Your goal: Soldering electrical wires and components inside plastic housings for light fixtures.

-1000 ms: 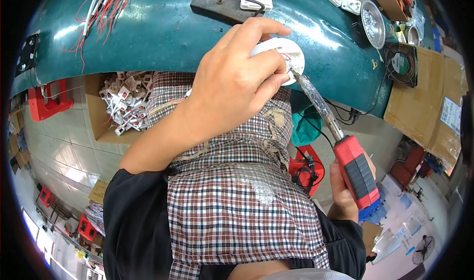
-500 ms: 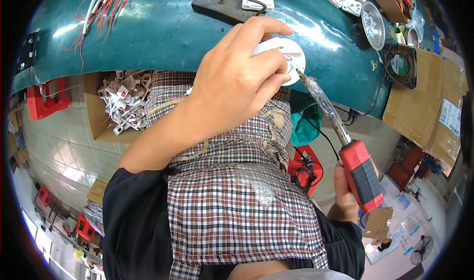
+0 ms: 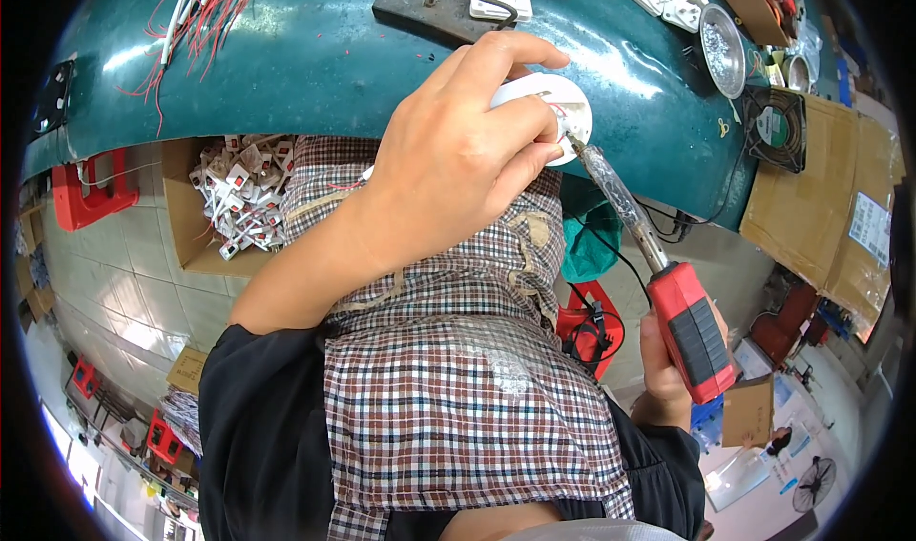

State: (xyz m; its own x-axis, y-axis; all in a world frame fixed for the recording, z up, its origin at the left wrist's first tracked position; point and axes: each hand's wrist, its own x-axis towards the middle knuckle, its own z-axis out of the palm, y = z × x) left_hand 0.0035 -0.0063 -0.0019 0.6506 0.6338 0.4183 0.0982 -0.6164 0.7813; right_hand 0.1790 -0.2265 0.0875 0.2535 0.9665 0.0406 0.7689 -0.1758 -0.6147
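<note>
My left hand (image 3: 448,150) is closed on a round white plastic housing (image 3: 577,102) at the bench's near edge, fingers and thumb pinching its left side. A bit of red wire shows inside the housing; finer details are too small to make out. Wrapped round the red and black grip of a soldering iron (image 3: 615,193) is my right hand (image 3: 665,364), low on the right. The iron slants up and left, and its tip is at the housing's lower inner part, close to my left thumb. Whether the tip touches metal there cannot be seen.
On the green bench (image 3: 305,83) stand a dark metal block (image 3: 410,11) and a metal bowl (image 3: 720,50). White cables with red wires (image 3: 205,7) lie far left. A small black fan (image 3: 775,128) sits right, beside cardboard (image 3: 811,197). A box of switch parts (image 3: 239,193) is below left.
The soldering iron's handle has shifted slightly up and left with my right hand, its tip staying at the housing. My left hand and the housing have hardly moved.
</note>
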